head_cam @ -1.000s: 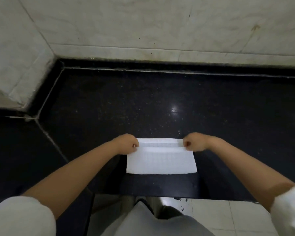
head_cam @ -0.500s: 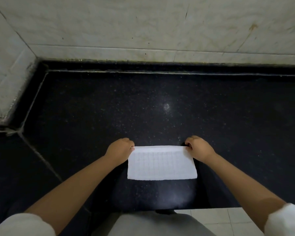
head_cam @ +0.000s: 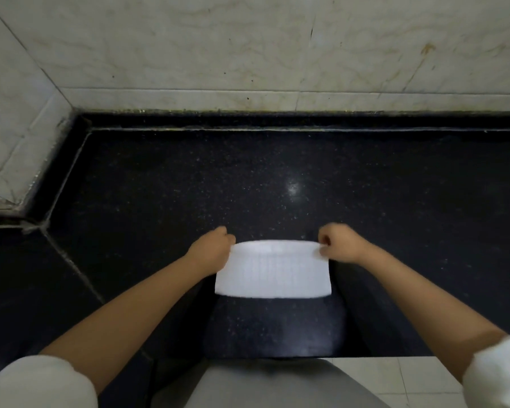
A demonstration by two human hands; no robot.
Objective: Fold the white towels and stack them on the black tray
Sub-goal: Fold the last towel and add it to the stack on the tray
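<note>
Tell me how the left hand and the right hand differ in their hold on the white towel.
The left hand pinches the white towel at its far left corner; the right hand pinches its far right corner. The left hand shows mostly its back, while the right hand's curled fingers face the camera more. Both are curled round the far edge, holding it raised off the black counter.

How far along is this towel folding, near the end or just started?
Early, it seems. Done: the small white waffle-textured towel already looks folded down to a narrow rectangle. In hand: the left hand and right hand each pinch a far corner above the speckled black stone counter. Left: finishing the fold and stacking; no black tray or folded stack is in view.
</note>
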